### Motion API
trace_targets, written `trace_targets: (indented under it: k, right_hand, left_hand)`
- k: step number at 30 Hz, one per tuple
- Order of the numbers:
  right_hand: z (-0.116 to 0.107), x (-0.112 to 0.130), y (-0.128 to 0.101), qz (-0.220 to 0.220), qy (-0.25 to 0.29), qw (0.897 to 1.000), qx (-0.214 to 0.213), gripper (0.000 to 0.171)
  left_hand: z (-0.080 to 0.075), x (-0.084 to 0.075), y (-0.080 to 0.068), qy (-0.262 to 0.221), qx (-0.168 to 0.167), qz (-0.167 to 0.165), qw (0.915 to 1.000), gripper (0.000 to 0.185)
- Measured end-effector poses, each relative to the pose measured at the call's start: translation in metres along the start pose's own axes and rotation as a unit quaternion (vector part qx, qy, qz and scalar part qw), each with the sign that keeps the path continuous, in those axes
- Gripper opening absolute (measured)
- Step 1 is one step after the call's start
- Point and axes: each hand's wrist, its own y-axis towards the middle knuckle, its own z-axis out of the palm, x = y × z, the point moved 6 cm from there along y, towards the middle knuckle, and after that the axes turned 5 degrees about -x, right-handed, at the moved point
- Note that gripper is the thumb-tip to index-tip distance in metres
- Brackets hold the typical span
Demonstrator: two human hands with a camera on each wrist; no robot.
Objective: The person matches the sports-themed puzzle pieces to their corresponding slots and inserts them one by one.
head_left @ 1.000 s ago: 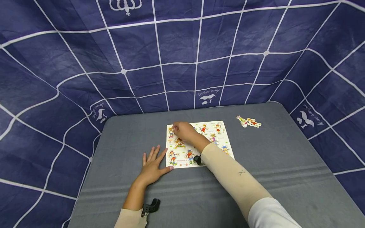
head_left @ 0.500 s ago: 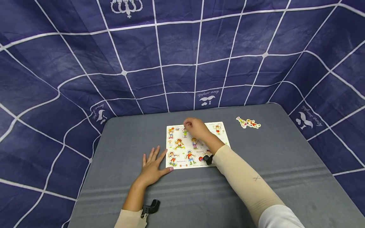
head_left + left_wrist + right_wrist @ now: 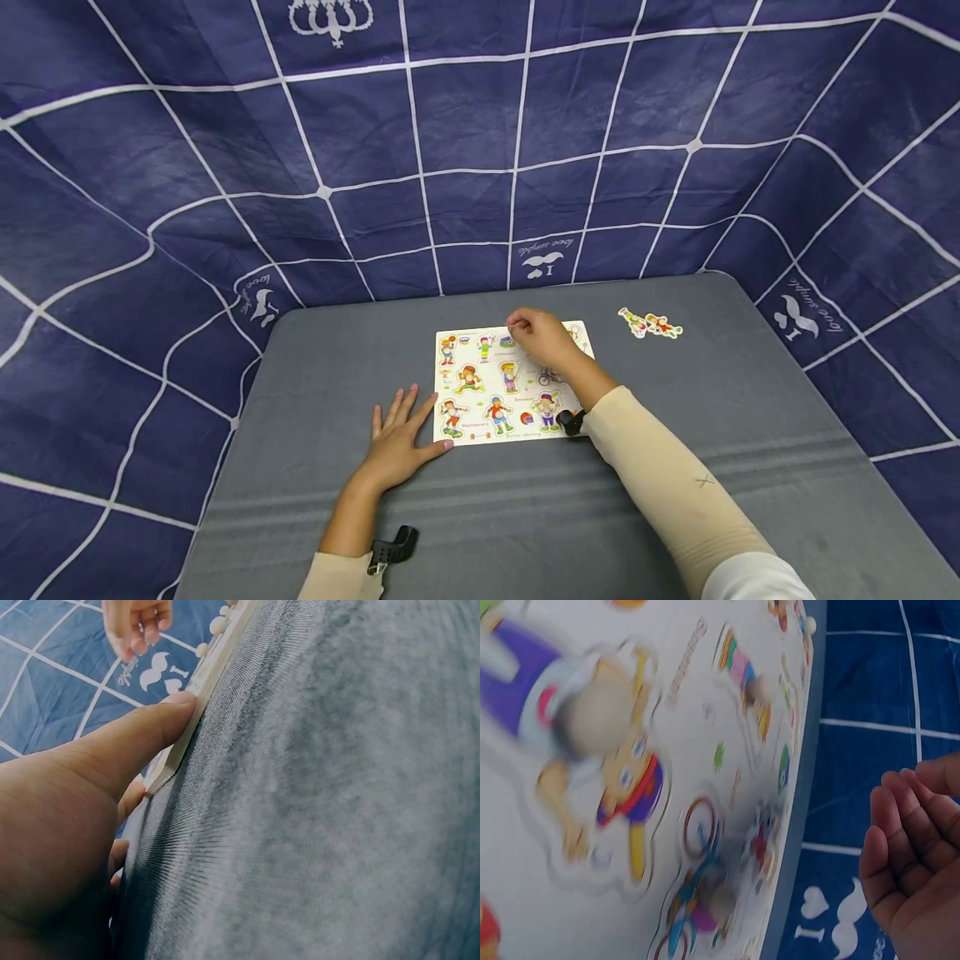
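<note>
A white peg puzzle board (image 3: pixel 491 373) lies on the grey table, filled with cartoon sports figures. My left hand (image 3: pixel 393 452) is spread flat at its left side; in the left wrist view its thumb (image 3: pixel 161 724) touches the board's wooden edge (image 3: pixel 174 752). Over the far part of the board hovers my right hand (image 3: pixel 546 340), hiding some figures. Its fingers (image 3: pixel 904 859) are loosely bent, and nothing shows between them in the right wrist view. Round knobs (image 3: pixel 600 718) stand up from the figures, among them a baseball figure (image 3: pixel 547 410).
Two loose figure pieces (image 3: pixel 651 324) lie touching or overlapping on the table (image 3: pixel 675 400), to the right of the board. A dark blue cloth with white lines (image 3: pixel 472 200) hangs behind and at the sides.
My right hand has moved right across the board, from the basketball figure at the far left, uncovering the left figures. My left hand and the loose pieces stay put.
</note>
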Motion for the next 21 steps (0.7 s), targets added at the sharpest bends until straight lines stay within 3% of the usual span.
trace_targets:
  k: [10,21]
  right_hand:
    - [-0.026,-0.028,-0.006,0.018,0.019,0.999,-0.023,0.024]
    - [-0.049,-0.062,-0.011,0.047,-0.010,0.998,-0.040,0.025]
  left_hand:
    - [0.000,-0.001,0.000,-0.002,-0.012,0.005,0.9999,0.091]
    - [0.000,-0.001,0.000,-0.010,-0.017,0.008,0.9998,0.091]
